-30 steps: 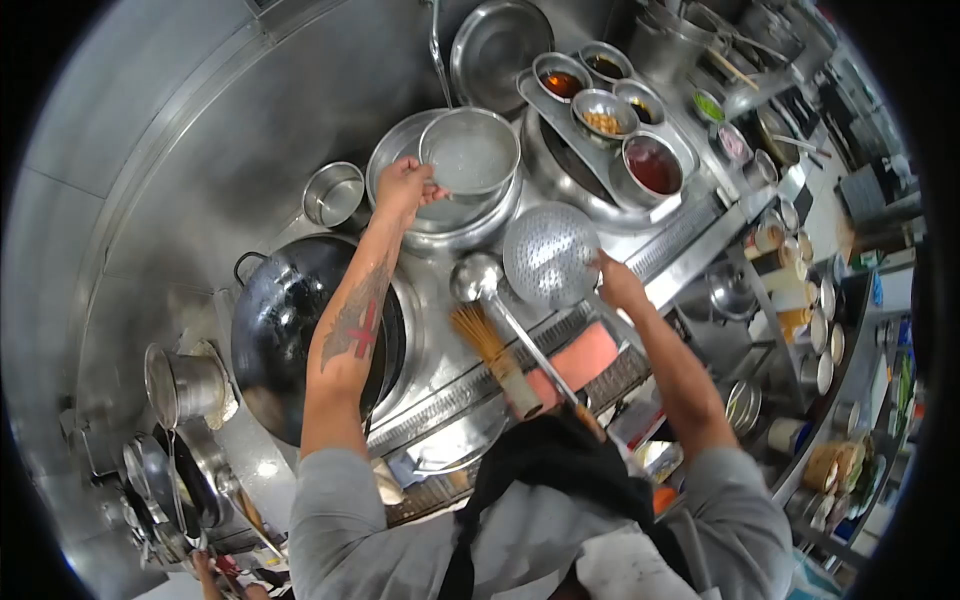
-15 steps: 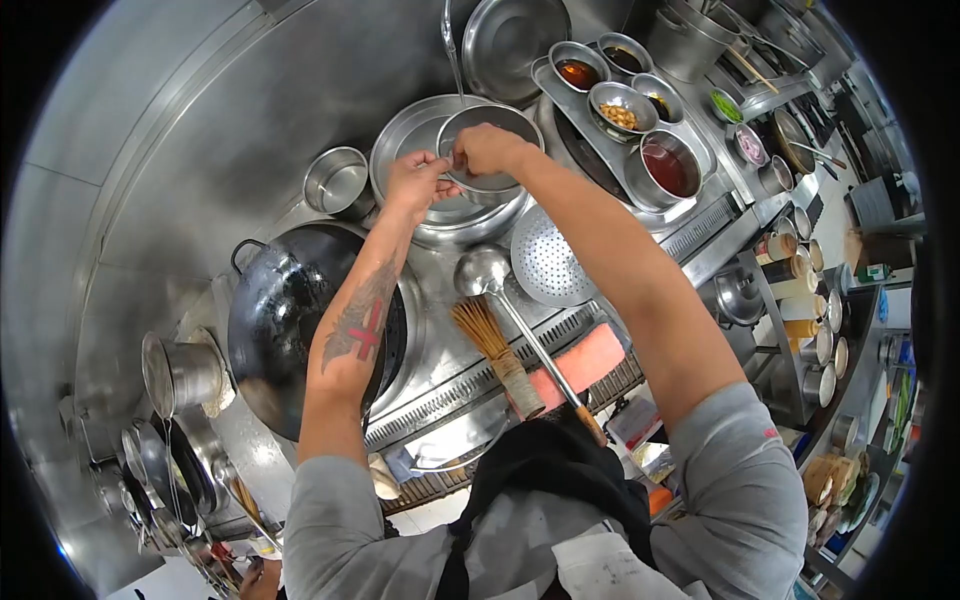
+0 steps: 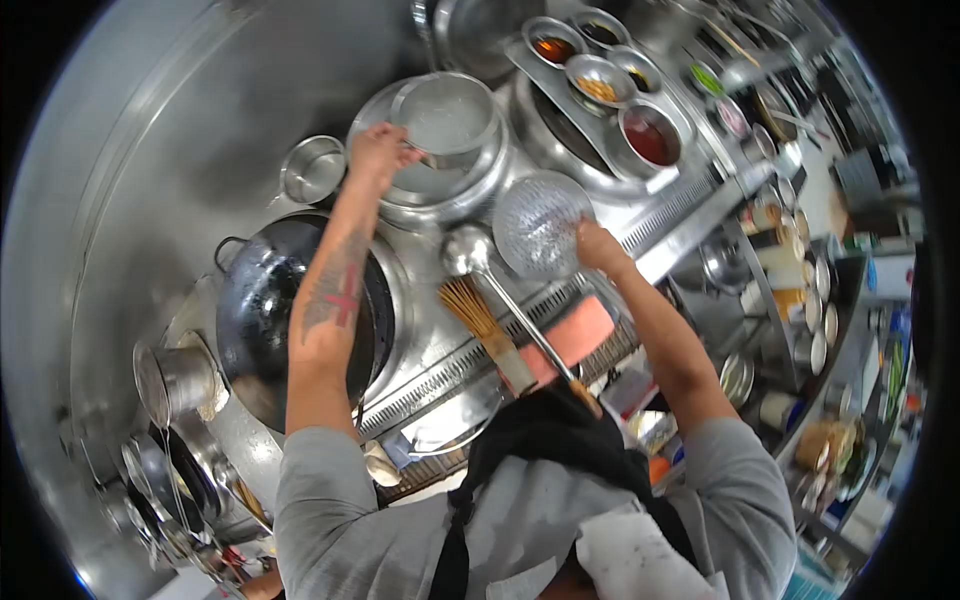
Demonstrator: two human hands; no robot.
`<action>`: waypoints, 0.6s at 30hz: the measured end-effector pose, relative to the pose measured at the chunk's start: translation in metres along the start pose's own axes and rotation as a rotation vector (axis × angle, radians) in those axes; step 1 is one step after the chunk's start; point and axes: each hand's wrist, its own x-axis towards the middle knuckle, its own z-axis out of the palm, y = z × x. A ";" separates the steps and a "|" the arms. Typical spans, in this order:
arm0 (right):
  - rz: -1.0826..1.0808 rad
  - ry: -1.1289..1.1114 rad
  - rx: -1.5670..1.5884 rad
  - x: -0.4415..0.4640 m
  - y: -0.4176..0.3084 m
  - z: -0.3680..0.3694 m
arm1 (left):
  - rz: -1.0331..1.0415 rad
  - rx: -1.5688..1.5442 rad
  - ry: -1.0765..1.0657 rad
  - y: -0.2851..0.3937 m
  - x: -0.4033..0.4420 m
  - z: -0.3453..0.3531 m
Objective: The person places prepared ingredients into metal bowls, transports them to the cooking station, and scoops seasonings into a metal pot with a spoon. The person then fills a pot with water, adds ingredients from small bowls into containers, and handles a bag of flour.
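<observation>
Currently, the left hand point(image 3: 380, 152) is pinching the near-left rim of a round metal vessel point(image 3: 443, 112), which is sitting over the mouth of the steel basin point(image 3: 430, 215) (landmark). Left fingers: nearly closing, thumb opposing. Right hand point(image 3: 600, 245): fingers curling closed at the right edge of a perforated skimmer point(image 3: 540, 228), near-right of the basin, and appearing to be holding it; blur is hiding the exact grip.

Handling, judged: the vessel is looking stiff, fairly light if empty, slippery if wet; a one-sided pinch is inviting tilt, so rim plus opposite wall is offering a steadier hold. Contents: cannot tell. The skimmer is looking rigid, broad and light; its edge or handle is suiting the grip.

Surroundings: small pot point(image 3: 313, 170) standing left of the basin; wok point(image 3: 265, 310) lying near-left, under the left forearm. Ladle point(image 3: 467, 250) and bamboo brush point(image 3: 490, 335) are lying on the body side, the ladle crowding the skimmer. The tray point(image 3: 590, 135) of filled bowls is standing to the right, risking spills if bumped.
</observation>
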 end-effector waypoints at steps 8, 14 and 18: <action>0.303 0.163 0.199 -0.051 0.025 -0.007 | 0.033 -0.052 0.070 0.014 0.025 0.006; 0.146 0.085 0.303 -0.092 0.014 0.000 | -0.035 -0.140 0.106 0.008 0.032 0.013; 0.214 0.310 0.314 -0.162 0.023 -0.013 | -0.084 -0.186 0.054 -0.004 0.049 0.002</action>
